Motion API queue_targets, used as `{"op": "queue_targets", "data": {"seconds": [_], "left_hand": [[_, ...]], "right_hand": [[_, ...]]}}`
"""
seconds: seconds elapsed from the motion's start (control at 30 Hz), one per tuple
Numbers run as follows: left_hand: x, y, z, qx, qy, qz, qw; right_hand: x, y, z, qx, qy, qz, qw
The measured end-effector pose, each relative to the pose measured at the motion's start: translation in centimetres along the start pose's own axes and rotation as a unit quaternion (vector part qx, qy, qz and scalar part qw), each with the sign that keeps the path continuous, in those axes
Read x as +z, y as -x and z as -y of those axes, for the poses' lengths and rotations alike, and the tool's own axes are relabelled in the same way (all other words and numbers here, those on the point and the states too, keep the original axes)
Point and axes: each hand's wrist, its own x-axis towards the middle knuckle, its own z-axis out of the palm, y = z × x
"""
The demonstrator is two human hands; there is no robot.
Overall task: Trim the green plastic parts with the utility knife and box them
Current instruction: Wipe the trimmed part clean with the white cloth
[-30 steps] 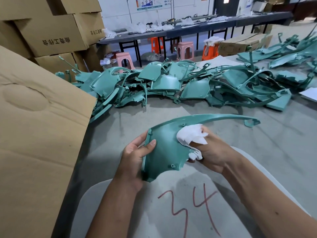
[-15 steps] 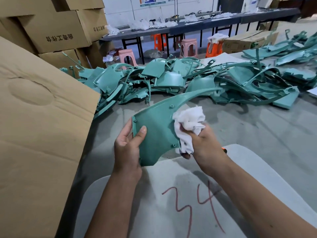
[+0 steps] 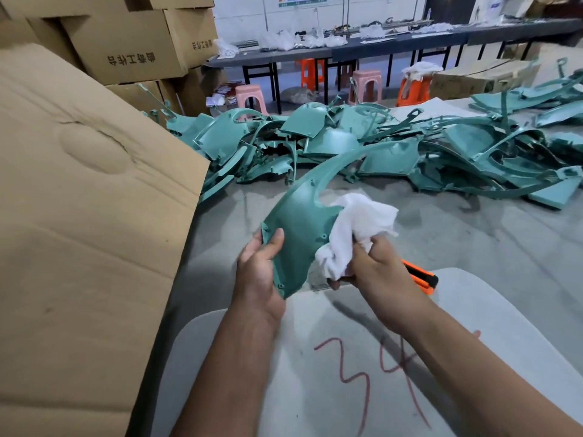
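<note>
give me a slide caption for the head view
Left hand holds a green plastic part while the right hand grips a white cloth against it.

A grey desk (image 3: 473, 247) is backed by stacked cardboard boxes (image 3: 126, 42) at the left, a long dark bench (image 3: 378, 48) along a white wall (image 3: 315, 17), and pink stools (image 3: 252, 96) and orange stools (image 3: 309, 72) beneath it.
</note>
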Motion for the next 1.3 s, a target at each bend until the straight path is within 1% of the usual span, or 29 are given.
{"op": "queue_targets", "data": {"seconds": [0.07,0.1,0.17,0.23,0.27,0.3,0.37,0.4,0.43,0.47,0.53,0.6,0.63,0.67,0.7,0.77,0.8,0.83,0.9,0.93,0.97,1.0,1.03,1.1,1.17,1.2,1.23,1.27,1.3], "left_hand": [[-0.6,-0.2,-0.5,-0.009,-0.009,0.020,1.000],[-0.8,-0.2,-0.8,-0.012,-0.009,0.035,0.999],[-0.8,-0.1,-1.2,-0.033,0.008,0.054,0.998],[-0.5,0.2,-1.3,-0.078,0.054,0.062,0.994],[-0.5,0.2,-1.2,-0.087,0.073,0.056,0.992],[-0.6,0.0,-1.2,-0.080,0.085,0.044,0.992],[-0.7,-0.2,-1.3,-0.046,0.084,0.021,0.995],[-0.6,-0.2,-1.2,-0.035,0.085,0.021,0.996],[-0.2,-0.1,-1.0,-0.028,0.081,0.029,0.996],[0.1,0.0,-0.7,-0.021,0.068,0.033,0.997],[0.5,0.2,-0.2,-0.003,0.036,0.043,0.998],[0.2,0.1,-0.3,0.031,-0.015,0.063,0.997],[0.0,0.0,-0.5,0.052,-0.065,0.074,0.994],[-0.2,0.1,-0.7,0.067,-0.120,0.085,0.987],[-0.4,0.2,-0.7,0.073,-0.168,0.096,0.978],[-0.4,0.7,-0.3,0.067,-0.207,0.116,0.969],[-0.2,1.0,-0.2,0.060,-0.207,0.122,0.969],[-0.1,1.2,-0.2,0.054,-0.199,0.127,0.970],[-0.1,1.3,-0.3,0.048,-0.162,0.143,0.975],[-0.2,1.3,-0.6,0.043,-0.134,0.149,0.979],[-0.3,1.2,-0.8,0.033,-0.102,0.148,0.983],[-0.3,1.2,-1.1,0.026,-0.072,0.137,0.988],[-0.3,1.2,-1.2,0.027,-0.053,0.113,0.992],[-0.3,1.0,-1.3,0.048,-0.045,0.059,0.996],[-0.2,0.8,-1.3,0.068,-0.052,0.024,0.996],[-0.2,0.7,-1.2,0.078,-0.067,0.019,0.995],[-0.2,0.8,-1.1,0.085,-0.082,0.021,0.993],[-0.2,0.8,-1.0,0.085,-0.093,0.026,0.992],[-0.2,0.8,-1.0,0.079,-0.097,0.033,0.992]], "right_hand": [[-0.2,0.0,0.0,0.005,0.019,-0.005,1.000],[-0.2,0.1,-0.1,0.012,0.004,-0.016,1.000],[0.1,0.4,0.1,0.048,-0.126,-0.016,0.991],[-0.1,0.3,0.7,0.066,-0.270,0.025,0.960],[-0.3,0.2,1.0,0.064,-0.295,0.029,0.953],[-0.5,-0.1,1.2,0.070,-0.284,0.006,0.956],[-0.6,0.0,1.3,0.095,-0.155,-0.077,0.980],[-0.3,0.3,1.1,0.115,-0.088,-0.107,0.984],[0.0,0.8,0.8,0.122,-0.027,-0.109,0.986],[0.6,1.2,0.8,0.102,0.017,-0.087,0.991],[1.7,1.4,0.8,0.017,0.024,-0.054,0.998],[1.4,0.6,1.2,-0.004,-0.042,-0.108,0.993],[0.9,0.1,1.4,-0.003,-0.051,-0.139,0.989],[0.2,-0.4,1.3,-0.008,0.000,-0.168,0.986],[-0.6,-0.6,1.1,-0.016,0.084,-0.188,0.978],[-1.6,-0.8,0.6,-0.015,0.217,-0.178,0.960],[-1.7,-0.7,0.5,-0.014,0.220,-0.167,0.961],[-1.6,-0.6,0.6,-0.007,0.186,-0.162,0.969],[-1.4,-0.6,0.8,0.048,-0.021,-0.166,0.985],[-1.4,-0.7,1.1,0.073,-0.136,-0.161,0.975],[-1.6,-0.7,1.4,0.079,-0.220,-0.147,0.961],[-2.0,-0.7,1.5,0.070,-0.264,-0.145,0.951],[-2.2,-0.7,1.6,0.067,-0.264,-0.155,0.950],[-2.6,-0.7,0.9,0.053,-0.139,-0.169,0.974],[-2.2,-0.4,0.1,0.001,0.042,-0.097,0.994],[-1.8,-0.4,-0.2,-0.042,0.125,-0.049,0.990],[-1.6,-0.4,-0.3,-0.073,0.202,-0.028,0.976],[-1.6,-0.5,-0.5,-0.100,0.269,-0.043,0.957],[-1.7,-0.7,-0.4,-0.107,0.298,-0.076,0.945]]}}
